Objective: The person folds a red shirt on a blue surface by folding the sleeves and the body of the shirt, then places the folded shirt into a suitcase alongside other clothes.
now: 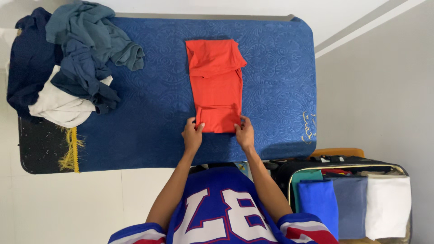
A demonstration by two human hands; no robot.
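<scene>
**Red shirt, near-edge fold in hand**

Red shirt point(216, 86) lies as a narrow strip mid blue mat point(153, 131), near end turned up. My left hand point(192, 135) and right hand point(245, 133) each pinch a near corner, fingers curled on the cloth. I judge the next move calls for lifting both corners evenly toward the far end. Unfolded clothes pile point(68, 63) far left, suitcase point(352, 203) near right

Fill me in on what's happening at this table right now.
A person stands at a table covered with a blue cloth and handles a red garment folded into a narrow strip. The left hand and right hand each grip a near corner of it. A pile of unfolded clothes sits at the far left of the table. To the right, an open suitcase holds folded blue, grey-blue and white pieces.
</scene>
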